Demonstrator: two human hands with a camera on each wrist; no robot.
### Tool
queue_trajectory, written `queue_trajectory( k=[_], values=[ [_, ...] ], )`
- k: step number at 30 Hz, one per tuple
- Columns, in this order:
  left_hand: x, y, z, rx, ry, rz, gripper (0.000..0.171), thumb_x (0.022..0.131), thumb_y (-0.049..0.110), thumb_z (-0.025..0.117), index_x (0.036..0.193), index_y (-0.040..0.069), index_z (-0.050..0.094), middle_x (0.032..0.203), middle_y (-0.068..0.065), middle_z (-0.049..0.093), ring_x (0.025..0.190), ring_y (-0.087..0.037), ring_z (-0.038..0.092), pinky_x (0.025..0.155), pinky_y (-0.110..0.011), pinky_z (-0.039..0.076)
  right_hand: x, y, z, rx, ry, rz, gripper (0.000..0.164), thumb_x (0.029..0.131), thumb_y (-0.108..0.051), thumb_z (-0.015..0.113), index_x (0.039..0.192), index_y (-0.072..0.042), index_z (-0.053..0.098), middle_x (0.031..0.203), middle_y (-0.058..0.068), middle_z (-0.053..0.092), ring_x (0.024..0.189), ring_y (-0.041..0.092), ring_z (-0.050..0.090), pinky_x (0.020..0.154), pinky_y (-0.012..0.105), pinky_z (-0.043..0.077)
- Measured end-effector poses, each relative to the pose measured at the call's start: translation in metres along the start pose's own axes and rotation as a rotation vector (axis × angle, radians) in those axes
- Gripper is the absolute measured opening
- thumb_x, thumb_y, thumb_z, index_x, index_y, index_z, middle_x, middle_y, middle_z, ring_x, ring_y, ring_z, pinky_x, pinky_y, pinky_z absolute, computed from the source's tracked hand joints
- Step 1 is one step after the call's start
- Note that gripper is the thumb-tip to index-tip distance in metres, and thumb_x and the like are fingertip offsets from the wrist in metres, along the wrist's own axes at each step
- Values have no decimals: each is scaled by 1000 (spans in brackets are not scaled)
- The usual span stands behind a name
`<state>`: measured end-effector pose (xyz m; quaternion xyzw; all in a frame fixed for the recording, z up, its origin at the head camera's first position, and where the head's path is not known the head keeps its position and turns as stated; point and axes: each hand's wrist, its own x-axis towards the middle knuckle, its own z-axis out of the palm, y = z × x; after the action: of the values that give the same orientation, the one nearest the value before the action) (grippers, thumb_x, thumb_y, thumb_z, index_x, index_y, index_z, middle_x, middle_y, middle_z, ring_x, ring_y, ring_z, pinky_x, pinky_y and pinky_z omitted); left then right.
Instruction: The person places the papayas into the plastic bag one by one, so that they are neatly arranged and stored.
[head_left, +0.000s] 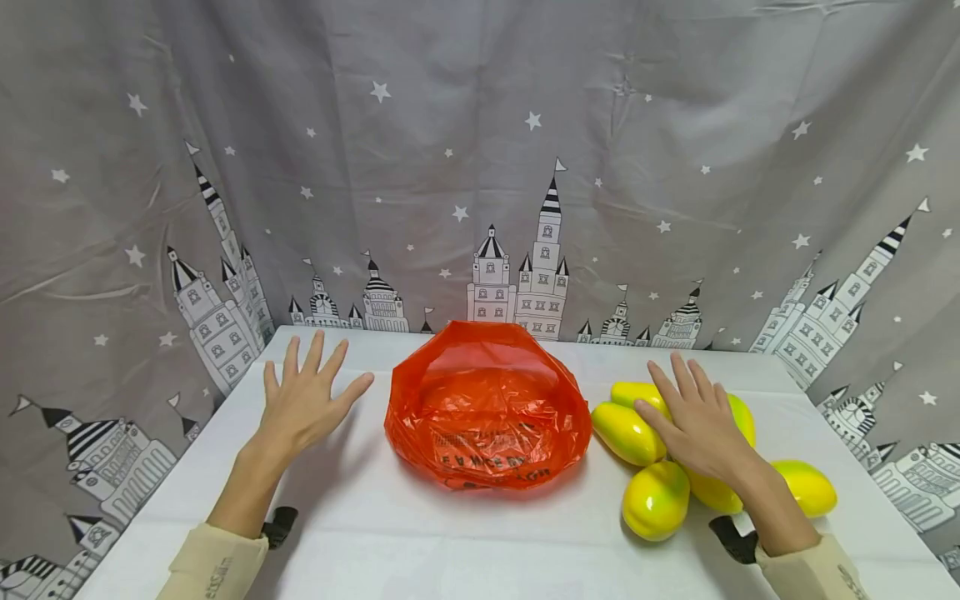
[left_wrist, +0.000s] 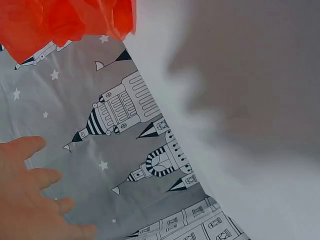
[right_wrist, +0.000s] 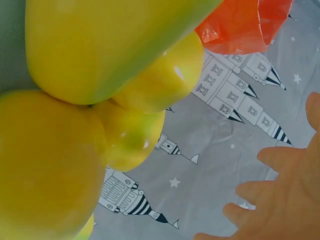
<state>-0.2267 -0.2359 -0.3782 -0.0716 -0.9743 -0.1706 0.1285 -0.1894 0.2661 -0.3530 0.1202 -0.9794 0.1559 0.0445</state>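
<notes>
A red plastic bag (head_left: 487, 417) with dark print stands on the white table, its mouth spread wide. To its left my left hand (head_left: 303, 408) hovers over the table with fingers spread, holding nothing. My right hand (head_left: 697, 421) is held above a cluster of yellow-green mangoes, fingers also spread and apart from them in the right wrist view. One mango (head_left: 628, 433) lies beside the bag, another (head_left: 656, 502) nearer the front, and a third (head_left: 806, 488) right of my forearm. Several more are partly hidden beneath the hand. The left wrist view catches the red bag's edge (left_wrist: 100, 20).
A white cloth-covered table (head_left: 450, 558) carries everything. Behind it and at both sides hangs a grey curtain (head_left: 450, 125) printed with stars and castles. A dark strap (head_left: 280, 527) sits at the left wrist, and a similar strap (head_left: 733, 540) at the right.
</notes>
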Motion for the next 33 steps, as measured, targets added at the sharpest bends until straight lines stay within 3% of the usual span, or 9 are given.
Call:
queue_trajectory(
  k=[4,10,16,21,28,33],
  values=[
    [2,4,-1,-104,-18,24,79,99,60,40,153,3,30,157,-29,16,142,-54,11,105,-73,10,1,-1,-1,47,9,-18,79,100,-55,44,157,-6,19,160,26,9,144,49,5,108,71,7],
    [5,15,-2,-328,-130,33,75,102,54,38,156,4,22,153,-26,33,126,-46,48,102,-63,34,3,-2,-2,142,4,-48,79,99,-52,51,157,-8,20,159,24,17,144,47,14,108,69,15],
    [8,23,5,-375,-184,-6,78,100,57,41,156,5,24,143,-27,46,102,-40,65,88,-53,49,6,-2,2,199,-4,-74,79,98,-51,53,157,-9,22,160,22,19,144,45,17,109,67,17],
    [10,26,12,-412,-230,-26,80,98,58,47,154,4,26,135,-26,53,83,-28,70,71,-36,54,9,-1,7,221,-27,-71,79,98,-52,54,156,-8,23,159,22,19,144,45,18,109,67,18],
    [8,29,19,-311,-184,-1,80,97,58,48,151,1,31,128,-23,60,105,-39,64,85,-51,52,12,-2,14,202,-61,-52,78,97,-48,56,155,-6,26,159,24,20,143,46,19,108,68,19],
    [7,32,20,-307,-166,12,78,97,55,51,149,0,33,126,-23,61,99,-35,66,81,-48,53,14,-2,19,213,-67,-77,75,98,-44,59,153,-3,30,157,25,24,142,47,23,109,65,20]
  ],
)
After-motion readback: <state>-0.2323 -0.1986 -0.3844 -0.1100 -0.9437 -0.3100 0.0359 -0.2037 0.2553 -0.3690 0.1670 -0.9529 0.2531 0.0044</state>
